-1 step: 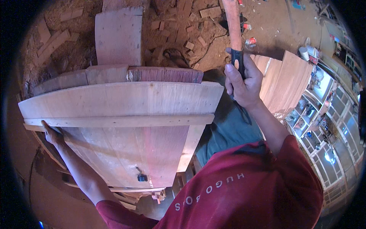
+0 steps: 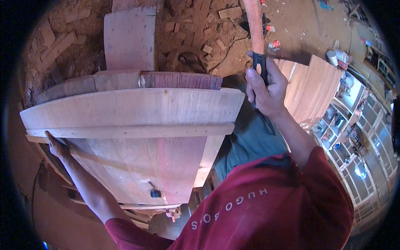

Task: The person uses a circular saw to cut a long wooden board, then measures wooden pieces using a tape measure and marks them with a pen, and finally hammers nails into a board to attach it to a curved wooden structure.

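My right hand [image 2: 266,89] is closed round the black grip of a long-handled tool [image 2: 254,31]. Its shaft is orange-brown and its far end lies outside the picture; a dark cord loop hangs below the grip. At the left, my left hand [image 2: 58,146] grips the end of a narrow wooden strip [image 2: 146,131], a finger over its edge and the other fingers mostly hidden. The strip lies across a wide panel of joined planks [image 2: 125,166], along the lower edge of a curved board [image 2: 133,108]. A small black round object [image 2: 155,193] sits on the panel's near part.
Beyond the curved board stand thick timber blocks [image 2: 179,81] and a pale plank [image 2: 129,41]. Wood offcuts [image 2: 229,13] litter the dirt floor. At the right are stacked boards [image 2: 314,91], a white shelf unit [image 2: 352,91] with small items, and window-like frames [image 2: 366,146].
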A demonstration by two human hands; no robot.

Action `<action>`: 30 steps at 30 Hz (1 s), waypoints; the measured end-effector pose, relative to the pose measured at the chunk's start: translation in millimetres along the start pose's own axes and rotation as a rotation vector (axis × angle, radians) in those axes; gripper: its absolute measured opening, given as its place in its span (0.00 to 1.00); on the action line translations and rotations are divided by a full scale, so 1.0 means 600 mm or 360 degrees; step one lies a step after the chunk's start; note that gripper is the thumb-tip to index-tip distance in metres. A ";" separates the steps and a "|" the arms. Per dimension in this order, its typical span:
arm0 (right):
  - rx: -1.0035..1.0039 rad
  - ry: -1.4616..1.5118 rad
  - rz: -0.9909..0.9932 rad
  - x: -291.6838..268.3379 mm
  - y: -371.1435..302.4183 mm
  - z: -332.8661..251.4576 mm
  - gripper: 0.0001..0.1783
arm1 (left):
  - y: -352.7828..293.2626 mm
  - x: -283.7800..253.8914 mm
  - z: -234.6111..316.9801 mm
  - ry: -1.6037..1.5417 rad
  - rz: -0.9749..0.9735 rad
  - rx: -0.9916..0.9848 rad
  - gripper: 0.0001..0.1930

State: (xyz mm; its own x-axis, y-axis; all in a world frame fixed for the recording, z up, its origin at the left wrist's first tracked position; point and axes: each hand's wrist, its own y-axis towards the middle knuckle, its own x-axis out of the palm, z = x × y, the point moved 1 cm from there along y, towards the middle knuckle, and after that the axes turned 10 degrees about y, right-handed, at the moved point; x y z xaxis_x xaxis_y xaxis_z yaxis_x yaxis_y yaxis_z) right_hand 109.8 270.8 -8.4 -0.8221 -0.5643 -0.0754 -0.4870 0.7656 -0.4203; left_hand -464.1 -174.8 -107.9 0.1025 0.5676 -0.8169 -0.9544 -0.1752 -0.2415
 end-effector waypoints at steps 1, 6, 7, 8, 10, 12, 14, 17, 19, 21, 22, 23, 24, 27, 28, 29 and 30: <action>-0.0005 -0.0006 -0.0002 0.001 0.000 -0.001 0.21 | -0.002 -0.001 0.000 0.0068 -0.0003 0.0039 0.37; -0.0041 -0.0020 -0.0023 0.008 -0.007 -0.005 0.21 | -0.010 0.007 0.006 0.0097 0.0050 0.0109 0.38; -0.0050 -0.0029 -0.0029 0.008 -0.006 -0.006 0.21 | 0.002 0.003 -0.009 0.0132 0.0053 0.0186 0.39; -0.0057 -0.0032 -0.0033 0.008 -0.006 -0.007 0.20 | 0.016 -0.003 -0.023 0.0187 0.0035 0.0315 0.40; -0.0068 -0.0039 -0.0030 0.011 -0.006 -0.010 0.19 | 0.031 -0.007 -0.036 0.0263 0.0010 0.0458 0.40; -0.0144 -0.0100 -0.0034 0.008 -0.003 0.000 0.17 | 0.039 -0.001 -0.031 0.0267 0.0023 0.0369 0.38; -0.0116 -0.0110 -0.0034 0.011 -0.007 -0.001 0.16 | 0.026 0.013 -0.012 0.0207 0.0061 0.0191 0.37; 0.0000 -0.0153 -0.0037 0.021 -0.012 -0.013 0.15 | 0.021 0.001 -0.014 0.0149 0.0074 0.0303 0.37; -0.0042 -0.0280 -0.0046 0.009 -0.011 0.012 0.16 | 0.044 -0.007 -0.048 0.0319 0.0058 0.0515 0.31; -0.0099 -0.0338 -0.0088 0.009 -0.005 0.032 0.18 | 0.046 0.011 -0.056 0.0513 0.0097 0.0573 0.25; -0.0120 -0.0337 -0.0127 0.016 0.003 0.040 0.20 | 0.040 0.012 -0.051 0.0538 0.0142 0.0571 0.22; -0.0125 -0.0326 -0.0149 0.025 0.002 0.041 0.21 | 0.026 0.017 -0.039 0.0478 0.0148 0.0523 0.20; -0.0154 -0.0327 -0.0202 0.032 0.000 0.042 0.22 | 0.000 0.025 -0.018 0.0148 0.0158 0.0563 0.23; -0.0106 -0.0303 -0.0301 0.077 0.004 0.023 0.22 | -0.060 0.029 0.048 -0.0228 0.0098 0.0195 0.20; -0.0136 -0.0345 -0.0365 0.084 0.010 0.021 0.22 | -0.071 0.022 0.051 -0.0264 0.0114 0.0174 0.20; -0.0164 -0.0378 -0.0428 0.094 0.015 0.019 0.22 | -0.062 0.017 0.039 -0.0257 0.0136 0.0236 0.21; -0.0190 -0.0411 -0.0488 0.107 0.020 0.017 0.22 | -0.058 0.009 0.037 -0.0244 0.0135 0.0226 0.21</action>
State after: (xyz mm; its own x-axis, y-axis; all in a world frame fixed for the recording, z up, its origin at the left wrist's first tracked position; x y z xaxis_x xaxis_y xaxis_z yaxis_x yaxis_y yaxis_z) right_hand 54.4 240.5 -27.5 -0.5404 -0.8188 -0.1937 -0.7409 0.5722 -0.3517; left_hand -436.5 -147.9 -92.2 -0.0130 0.6733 -0.7393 -0.9888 -0.1185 -0.0905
